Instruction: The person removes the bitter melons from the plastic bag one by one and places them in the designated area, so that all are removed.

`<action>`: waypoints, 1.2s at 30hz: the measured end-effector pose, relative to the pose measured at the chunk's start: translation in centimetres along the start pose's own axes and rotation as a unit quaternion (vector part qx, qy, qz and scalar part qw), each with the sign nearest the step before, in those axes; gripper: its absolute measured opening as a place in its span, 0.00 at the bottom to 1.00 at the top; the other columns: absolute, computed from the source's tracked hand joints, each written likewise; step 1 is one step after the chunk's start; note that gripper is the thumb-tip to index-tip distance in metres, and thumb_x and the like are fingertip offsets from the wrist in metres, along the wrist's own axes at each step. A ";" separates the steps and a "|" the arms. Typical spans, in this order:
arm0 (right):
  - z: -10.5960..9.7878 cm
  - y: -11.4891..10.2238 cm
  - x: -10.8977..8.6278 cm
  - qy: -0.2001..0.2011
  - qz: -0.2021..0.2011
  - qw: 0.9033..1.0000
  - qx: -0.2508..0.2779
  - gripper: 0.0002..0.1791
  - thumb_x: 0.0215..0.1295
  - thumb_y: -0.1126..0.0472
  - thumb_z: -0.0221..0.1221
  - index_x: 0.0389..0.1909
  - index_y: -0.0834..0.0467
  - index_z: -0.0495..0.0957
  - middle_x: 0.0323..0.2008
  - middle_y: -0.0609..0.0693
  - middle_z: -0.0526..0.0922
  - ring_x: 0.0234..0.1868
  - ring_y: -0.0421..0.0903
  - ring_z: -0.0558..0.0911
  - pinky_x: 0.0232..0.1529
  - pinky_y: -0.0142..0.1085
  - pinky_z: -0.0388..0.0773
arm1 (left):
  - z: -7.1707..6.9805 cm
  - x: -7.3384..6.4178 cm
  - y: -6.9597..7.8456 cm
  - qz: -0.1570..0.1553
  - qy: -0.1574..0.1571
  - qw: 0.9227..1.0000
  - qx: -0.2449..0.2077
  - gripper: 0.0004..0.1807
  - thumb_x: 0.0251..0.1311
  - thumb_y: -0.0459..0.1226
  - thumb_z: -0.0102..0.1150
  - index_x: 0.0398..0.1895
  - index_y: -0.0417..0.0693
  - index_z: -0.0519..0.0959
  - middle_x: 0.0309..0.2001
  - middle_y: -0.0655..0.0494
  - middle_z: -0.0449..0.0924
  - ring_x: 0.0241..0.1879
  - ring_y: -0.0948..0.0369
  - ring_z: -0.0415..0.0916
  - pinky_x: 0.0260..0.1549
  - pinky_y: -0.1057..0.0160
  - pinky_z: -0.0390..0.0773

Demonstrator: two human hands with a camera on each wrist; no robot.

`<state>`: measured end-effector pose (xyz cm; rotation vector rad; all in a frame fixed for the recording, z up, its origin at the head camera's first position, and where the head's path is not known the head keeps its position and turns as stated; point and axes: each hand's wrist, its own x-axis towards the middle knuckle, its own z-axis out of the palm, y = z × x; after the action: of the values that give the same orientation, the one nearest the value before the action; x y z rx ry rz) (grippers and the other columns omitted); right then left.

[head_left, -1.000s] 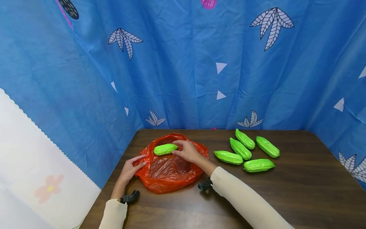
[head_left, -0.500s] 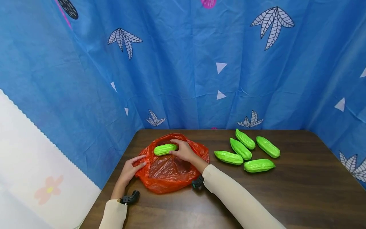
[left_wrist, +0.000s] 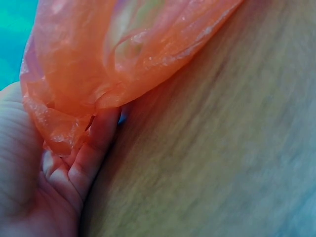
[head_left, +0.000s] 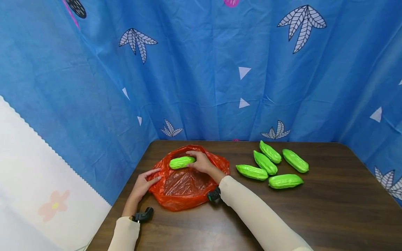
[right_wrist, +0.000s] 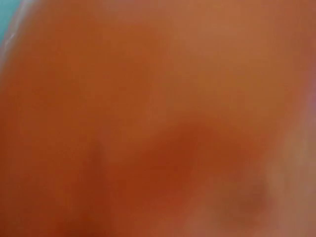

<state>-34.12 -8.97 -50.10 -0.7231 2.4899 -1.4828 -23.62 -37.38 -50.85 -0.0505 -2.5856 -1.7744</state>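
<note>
A thin red plastic bag [head_left: 185, 202] lies spread on the table with its mouth facing up. My left hand [head_left: 142, 186] pinches its left edge between thumb and fingers; in the left wrist view the crumpled film sits between them. Inside the mouth, a bright green bitter melon [head_left: 179, 162] lies roughly level. My right hand [head_left: 202, 163] reaches in from the right and holds the melon's right end, which the fingers hide. Blurred orange-red film [right_wrist: 158, 98] fills the right wrist view, so the fingers cannot be made out there.
Right of the bag, several more bitter melons rest on the dark wooden table [head_left: 329, 195], one of them a green melon [head_left: 285, 181] nearest the front. A blue patterned curtain [head_left: 201, 69] hangs behind the table, with white cloth [head_left: 47, 181] at the left.
My right forearm has shifted left and the right hand sits slightly further left over the melon's end. The left hand stays at the bag's edge; the melon barely moves.
</note>
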 end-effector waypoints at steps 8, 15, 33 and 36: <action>0.2 0.3 0.1 0.002 0.002 1.000 0.005 0.31 0.63 0.66 0.69 0.67 0.59 0.76 0.63 0.55 0.79 0.61 0.52 0.77 0.64 0.46 0.73 | 0.0 -0.4 0.9 -0.002 0.001 1.000 -0.003 0.26 0.66 0.35 0.66 0.65 0.36 0.76 0.67 0.34 0.71 0.61 0.41 0.73 0.45 0.69 0.79; 0.2 0.7 0.1 0.011 0.005 1.000 0.018 0.27 0.63 0.65 0.70 0.64 0.60 0.79 0.60 0.54 0.81 0.59 0.51 0.78 0.62 0.45 0.75 | 0.1 -0.3 0.6 0.000 0.005 1.000 -0.001 0.25 0.66 0.35 0.66 0.65 0.36 0.77 0.66 0.34 0.72 0.64 0.40 0.70 0.46 0.71 0.78; -1.1 -0.1 -0.1 0.011 0.014 0.997 0.078 0.23 0.62 0.63 0.70 0.59 0.60 0.83 0.54 0.53 0.86 0.53 0.50 0.81 0.51 0.38 0.81 | -0.1 0.1 0.1 0.012 0.004 1.000 0.002 0.25 0.66 0.35 0.66 0.64 0.37 0.78 0.66 0.35 0.73 0.62 0.41 0.72 0.47 0.70 0.78; -1.4 -0.2 -0.3 0.014 0.008 0.996 0.088 0.23 0.61 0.64 0.71 0.58 0.60 0.83 0.53 0.54 0.86 0.47 0.47 0.83 0.45 0.38 0.82 | 0.0 0.1 0.1 0.011 0.003 1.000 0.000 0.24 0.66 0.35 0.66 0.64 0.37 0.78 0.65 0.35 0.73 0.59 0.43 0.74 0.45 0.69 0.80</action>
<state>-34.27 -7.77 -49.26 -0.6547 2.3407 -1.6897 -23.76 -37.39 -50.78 -0.0721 -2.5706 -1.7644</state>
